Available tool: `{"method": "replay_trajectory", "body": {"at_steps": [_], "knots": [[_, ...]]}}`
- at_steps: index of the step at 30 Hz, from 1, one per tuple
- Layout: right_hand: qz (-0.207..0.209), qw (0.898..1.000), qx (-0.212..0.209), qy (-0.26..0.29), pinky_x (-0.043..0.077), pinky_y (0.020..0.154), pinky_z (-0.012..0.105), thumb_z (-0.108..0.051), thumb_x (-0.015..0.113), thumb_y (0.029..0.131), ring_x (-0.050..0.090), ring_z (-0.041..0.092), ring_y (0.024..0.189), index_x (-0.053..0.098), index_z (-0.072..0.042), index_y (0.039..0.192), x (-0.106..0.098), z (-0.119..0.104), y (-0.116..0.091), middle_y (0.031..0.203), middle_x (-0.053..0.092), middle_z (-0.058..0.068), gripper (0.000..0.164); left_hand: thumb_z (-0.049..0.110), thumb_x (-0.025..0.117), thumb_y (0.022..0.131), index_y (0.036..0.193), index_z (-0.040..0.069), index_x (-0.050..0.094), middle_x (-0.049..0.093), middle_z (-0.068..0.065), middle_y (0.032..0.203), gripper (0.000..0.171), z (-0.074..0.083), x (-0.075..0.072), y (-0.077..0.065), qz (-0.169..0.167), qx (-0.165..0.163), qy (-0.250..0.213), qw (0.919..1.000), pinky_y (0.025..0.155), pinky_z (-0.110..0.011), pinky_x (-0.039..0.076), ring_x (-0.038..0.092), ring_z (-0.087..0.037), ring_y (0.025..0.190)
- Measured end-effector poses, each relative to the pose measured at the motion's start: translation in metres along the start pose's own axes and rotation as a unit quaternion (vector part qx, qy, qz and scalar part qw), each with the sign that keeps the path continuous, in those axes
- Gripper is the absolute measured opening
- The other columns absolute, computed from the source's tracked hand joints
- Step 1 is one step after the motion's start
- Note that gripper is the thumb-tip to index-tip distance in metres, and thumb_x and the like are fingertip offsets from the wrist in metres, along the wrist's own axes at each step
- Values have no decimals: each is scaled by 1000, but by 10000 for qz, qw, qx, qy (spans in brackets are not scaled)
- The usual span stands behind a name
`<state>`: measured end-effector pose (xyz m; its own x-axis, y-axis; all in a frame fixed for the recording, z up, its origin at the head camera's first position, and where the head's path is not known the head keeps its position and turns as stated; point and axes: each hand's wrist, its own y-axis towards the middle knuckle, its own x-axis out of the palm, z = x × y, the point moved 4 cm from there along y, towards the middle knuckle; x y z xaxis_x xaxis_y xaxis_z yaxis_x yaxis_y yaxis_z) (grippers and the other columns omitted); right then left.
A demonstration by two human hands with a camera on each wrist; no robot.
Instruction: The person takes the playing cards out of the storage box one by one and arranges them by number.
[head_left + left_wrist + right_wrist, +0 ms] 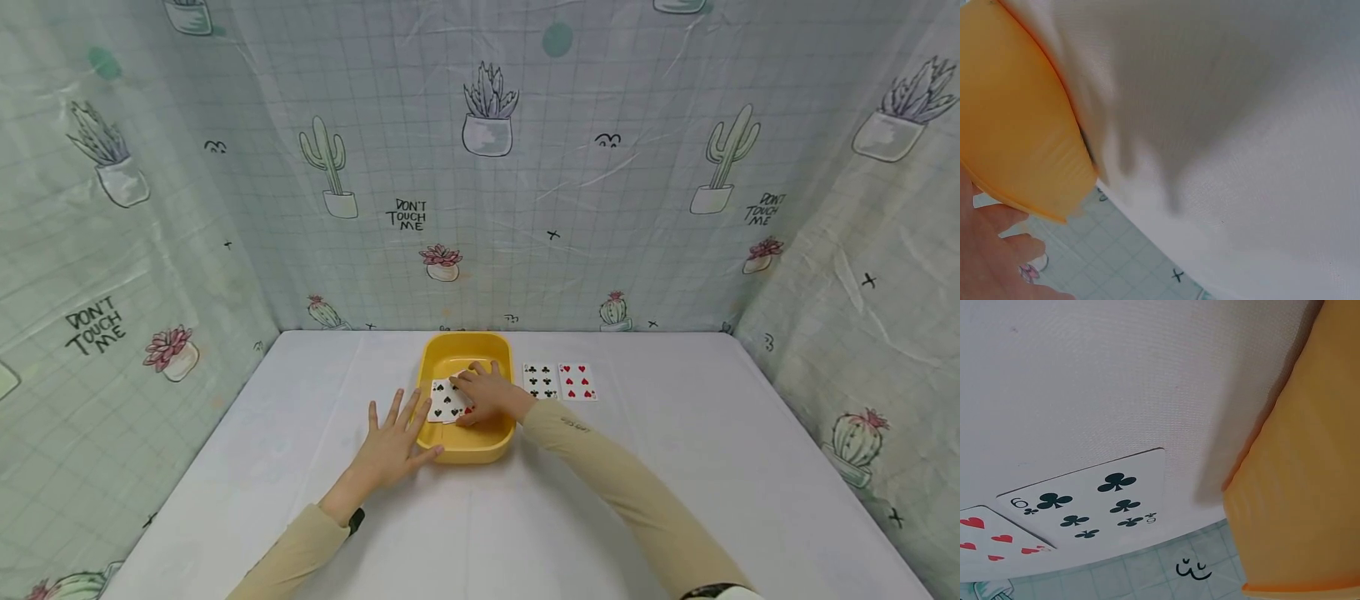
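Note:
A yellow plastic tray sits on the white table. Inside it lie overlapping playing cards, the top left one showing black spades; red marks show by the thumb. My right hand reaches in over the tray's right wall, fingers spread over the cards, thumb low and index finger higher up; the palm hides part of them. My left hand is spread at the tray's left side, thumb on the near left rim and fingertips beside the left wall. In the left wrist view, fingers show under the tray's edge.
Right of the tray, a six of clubs and a six of hearts lie face up side by side. A cactus-print curtain stands behind the table and along both sides. The white tabletop extends to the right.

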<state>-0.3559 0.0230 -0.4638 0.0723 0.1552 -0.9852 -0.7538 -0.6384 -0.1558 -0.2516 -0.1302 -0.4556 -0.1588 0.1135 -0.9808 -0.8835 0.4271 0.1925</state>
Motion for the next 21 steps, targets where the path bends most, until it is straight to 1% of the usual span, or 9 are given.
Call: {"method": "replay_trajectory", "body": {"at_steps": [5, 11, 15, 21], "knots": [[26, 9999, 31, 134, 21, 102, 58, -60, 54, 77, 29, 25, 128, 30, -18, 140, -4, -2, -2, 138, 40, 3, 79, 62, 42, 83, 142, 13, 22, 18, -11, 149, 79, 0, -1, -1, -34, -19, -10, 10000, 98, -69, 9, 11, -38, 137], [80, 9997, 27, 243, 23, 102, 57, -58, 56, 76, 31, 25, 126, 32, -18, 138, -5, -4, -3, 135, 41, 4, 78, 62, 42, 83, 142, 13, 22, 18, -12, 149, 79, 0, 0, -1, 3, -10, -57, 10000, 98, -69, 8, 12, -38, 136], [55, 9992, 70, 401, 23, 102, 57, -57, 59, 75, 30, 25, 125, 33, -18, 138, -4, -4, 0, 134, 41, 5, 79, 62, 42, 83, 142, 12, 25, 19, -12, 149, 79, -1, 0, -1, 53, 9, -57, 10000, 98, -69, 9, 14, -38, 136], [33, 9980, 32, 636, 23, 101, 58, -54, 62, 74, 30, 27, 124, 32, -19, 139, -5, -4, 0, 134, 39, 5, 80, 61, 43, 83, 142, 14, 22, 19, -12, 149, 78, -1, 0, -1, 101, 33, -81, 9999, 98, -69, 10, 13, -38, 136]]}}
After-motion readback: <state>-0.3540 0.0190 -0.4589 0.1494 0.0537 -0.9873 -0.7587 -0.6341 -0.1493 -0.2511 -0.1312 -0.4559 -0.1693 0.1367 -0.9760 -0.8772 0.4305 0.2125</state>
